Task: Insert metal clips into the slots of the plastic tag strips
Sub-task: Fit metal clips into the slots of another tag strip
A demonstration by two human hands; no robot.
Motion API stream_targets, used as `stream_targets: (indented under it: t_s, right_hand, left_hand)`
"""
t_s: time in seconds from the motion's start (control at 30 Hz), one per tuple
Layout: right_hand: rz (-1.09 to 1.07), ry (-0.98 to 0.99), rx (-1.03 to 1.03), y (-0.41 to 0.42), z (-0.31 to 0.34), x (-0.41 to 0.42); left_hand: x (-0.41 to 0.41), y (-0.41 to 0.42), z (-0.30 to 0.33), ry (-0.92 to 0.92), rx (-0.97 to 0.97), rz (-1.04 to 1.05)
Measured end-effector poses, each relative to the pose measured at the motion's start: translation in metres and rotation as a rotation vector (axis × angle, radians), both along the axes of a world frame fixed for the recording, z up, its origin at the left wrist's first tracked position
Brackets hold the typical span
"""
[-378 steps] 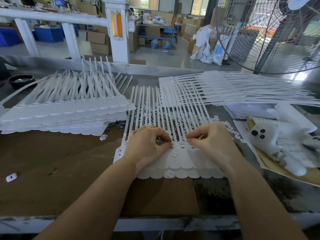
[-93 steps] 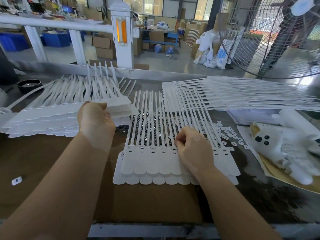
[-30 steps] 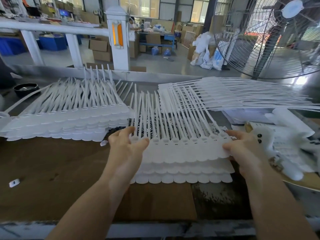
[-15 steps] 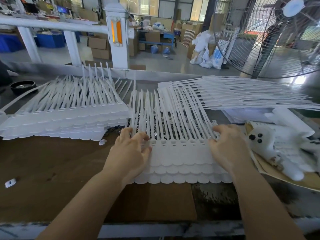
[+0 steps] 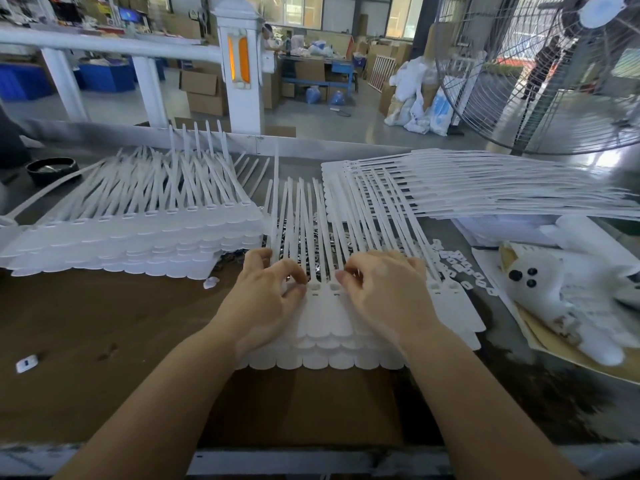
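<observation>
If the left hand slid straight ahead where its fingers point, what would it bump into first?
Probably the thin white tails of the tag strip, right in front of the left hand; beyond them lies the pile of metal clips. Depth is hard to judge.

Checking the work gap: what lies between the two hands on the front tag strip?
In the head view, two bare tag heads with open slots lie between the left hand and right hand.

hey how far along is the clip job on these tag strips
Done, apparently: the stack at left. In hand: both hands, left hand and right hand, work at the slots of the top strip. Left: the sheets under it and the pile at right.
</observation>
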State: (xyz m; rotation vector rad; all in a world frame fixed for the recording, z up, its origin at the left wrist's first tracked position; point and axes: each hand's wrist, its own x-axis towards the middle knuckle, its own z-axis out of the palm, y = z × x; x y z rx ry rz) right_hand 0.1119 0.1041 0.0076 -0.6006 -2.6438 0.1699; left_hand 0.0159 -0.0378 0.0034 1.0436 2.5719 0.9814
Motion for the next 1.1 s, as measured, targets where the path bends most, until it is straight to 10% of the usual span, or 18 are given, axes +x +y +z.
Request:
stream_targets:
  t_s: [1.1]
  right_hand:
    - [-0.021,0.095,-0.022,0.001,-0.017,-0.01]
  left_hand:
    - [-0.046,0.02,0.0,0.122,0.019,0.256]
